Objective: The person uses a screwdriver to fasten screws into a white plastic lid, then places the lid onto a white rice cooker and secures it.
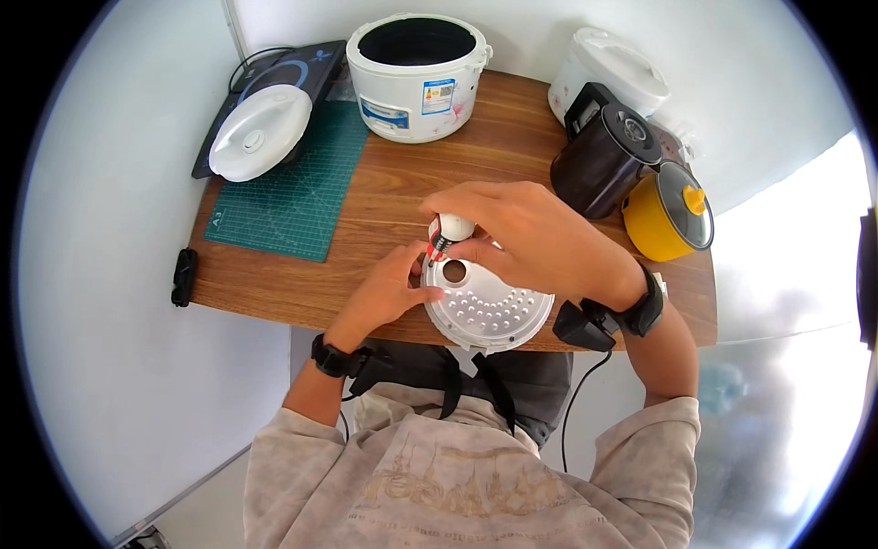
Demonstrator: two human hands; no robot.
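A round silver metal lid plate (489, 306) with raised dimples and a round hole lies near the table's front edge. My right hand (540, 229) is closed round the handle of a screwdriver (448, 233), white, black and red, held tilted with its tip down at the plate's left rim. My left hand (393, 288) grips that same rim, its thumb on the plate and its fingers close to the screwdriver's tip. Whether the tip sits in a screw is too small to tell.
On the wooden table (402, 192), a white rice cooker body (402, 78) stands open at the back. A white lid cover (265, 128) lies by an induction cooktop (320, 59) and green cutting mat (283, 206). At right are a dark kettle (594, 165), yellow pot (654, 220) and white cooker (585, 73).
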